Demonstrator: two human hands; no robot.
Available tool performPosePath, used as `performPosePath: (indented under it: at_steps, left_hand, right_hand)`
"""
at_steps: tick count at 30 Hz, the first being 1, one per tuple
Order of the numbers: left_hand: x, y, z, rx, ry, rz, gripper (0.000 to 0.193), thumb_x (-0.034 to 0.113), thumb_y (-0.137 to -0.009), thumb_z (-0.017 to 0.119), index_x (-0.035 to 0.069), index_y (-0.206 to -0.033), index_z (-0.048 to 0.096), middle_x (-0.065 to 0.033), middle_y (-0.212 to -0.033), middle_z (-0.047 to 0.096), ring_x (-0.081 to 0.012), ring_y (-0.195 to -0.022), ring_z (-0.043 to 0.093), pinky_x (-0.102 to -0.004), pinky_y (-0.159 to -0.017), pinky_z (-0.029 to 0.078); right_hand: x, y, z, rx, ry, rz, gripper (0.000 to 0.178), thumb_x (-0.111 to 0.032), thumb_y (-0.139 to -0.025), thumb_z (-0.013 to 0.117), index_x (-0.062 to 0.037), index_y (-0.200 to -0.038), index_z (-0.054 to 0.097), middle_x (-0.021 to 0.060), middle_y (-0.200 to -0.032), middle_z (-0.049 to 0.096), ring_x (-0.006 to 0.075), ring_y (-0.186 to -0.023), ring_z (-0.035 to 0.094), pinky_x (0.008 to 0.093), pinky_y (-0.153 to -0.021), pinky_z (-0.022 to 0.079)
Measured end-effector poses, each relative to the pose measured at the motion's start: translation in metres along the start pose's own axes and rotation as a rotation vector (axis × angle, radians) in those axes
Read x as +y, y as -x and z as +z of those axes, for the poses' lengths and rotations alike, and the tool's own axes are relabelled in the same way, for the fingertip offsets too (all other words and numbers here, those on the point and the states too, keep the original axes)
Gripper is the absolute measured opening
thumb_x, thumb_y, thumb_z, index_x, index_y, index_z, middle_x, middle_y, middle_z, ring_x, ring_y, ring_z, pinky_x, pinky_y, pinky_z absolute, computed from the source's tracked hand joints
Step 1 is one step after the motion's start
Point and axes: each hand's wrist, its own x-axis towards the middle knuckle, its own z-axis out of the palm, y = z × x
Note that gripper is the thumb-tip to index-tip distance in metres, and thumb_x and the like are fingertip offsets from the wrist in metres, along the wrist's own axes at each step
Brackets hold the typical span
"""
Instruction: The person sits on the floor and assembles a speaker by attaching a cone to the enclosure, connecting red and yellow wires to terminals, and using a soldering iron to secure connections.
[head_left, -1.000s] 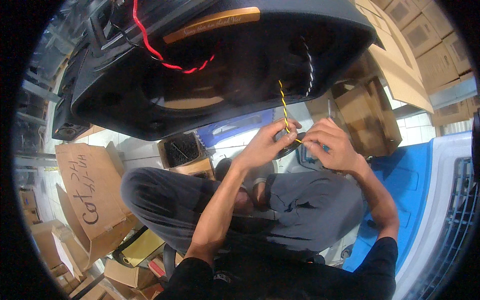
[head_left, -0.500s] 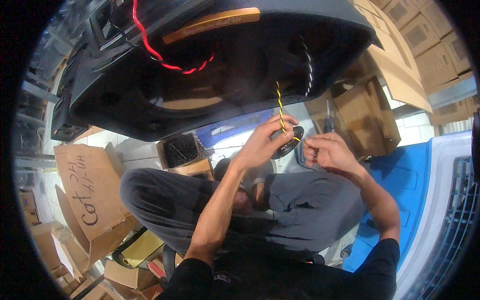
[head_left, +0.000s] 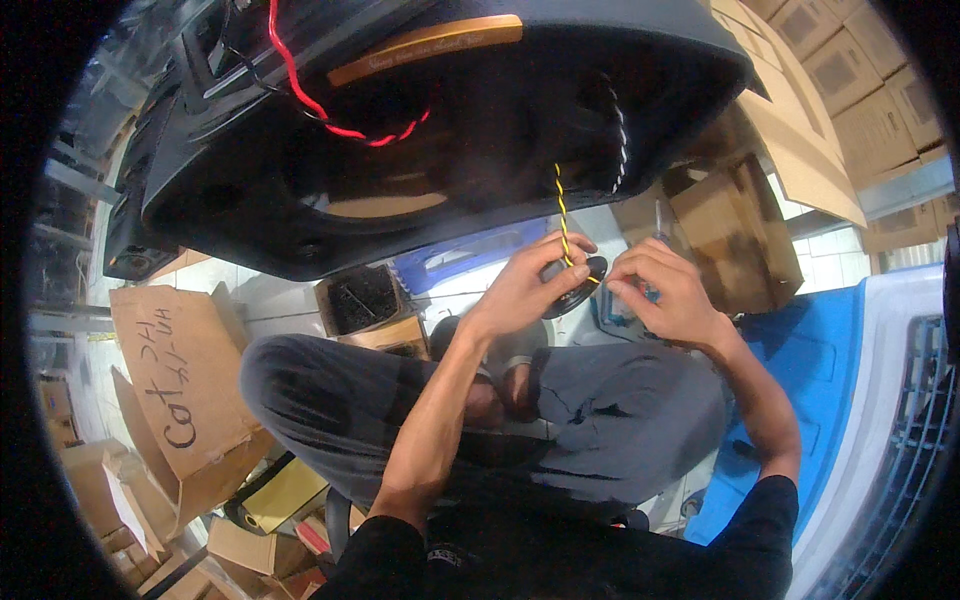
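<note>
Large black plastic speaker housing [head_left: 300,200] overhangs hands, lower rim close above knuckles; little free room there. Left hand [head_left: 520,290] grips small round black speaker driver [head_left: 575,283], fingers curled round it. Right hand [head_left: 665,290] just beside, fingers pinching at driver edge. Twisted yellow-black wire [head_left: 561,215] runs from housing down to driver. Brown cardboard boxes [head_left: 735,225] behind; blue plastic sheet [head_left: 800,350] right. Driver terminals hidden by fingers.

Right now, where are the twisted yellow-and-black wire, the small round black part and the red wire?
twisted yellow-and-black wire [head_left: 561,205], head view, its bare middle stretch above the hands.
small round black part [head_left: 577,288], head view, its dark rim between the hands.
red wire [head_left: 322,108], head view, its curve across the black housing.
</note>
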Motion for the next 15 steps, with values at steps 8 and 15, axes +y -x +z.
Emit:
performPosePath:
  at_steps: [8,15]
  left_hand:
    - [0.0,0.002,0.003,0.04,0.075,-0.095,0.023,0.008,-0.095,0.064,0.005,-0.117,0.058,-0.011,-0.128,0.063,-0.0194,-0.12,0.056,-0.0369,-0.106,0.042]
    - [-0.002,0.004,0.001,0.048,0.004,-0.023,0.032,0.013,-0.089,0.072,0.004,-0.116,0.058,-0.0107,-0.112,0.067,-0.0223,-0.106,0.063,-0.0347,-0.096,0.047]
  right_hand:
    - [0.008,-0.039,-0.027,-0.366,-0.095,0.183,0.014,-0.013,-0.089,0.07,0.0006,-0.092,0.069,0.0147,-0.089,0.069,0.0317,-0.087,0.066,0.04,-0.081,0.051]
    - [0.033,-0.069,-0.025,-0.703,-0.224,0.202,0.022,-0.019,-0.089,0.07,0.0028,-0.093,0.072,0.0102,-0.079,0.071,0.0145,-0.073,0.065,0.0335,-0.068,0.052]
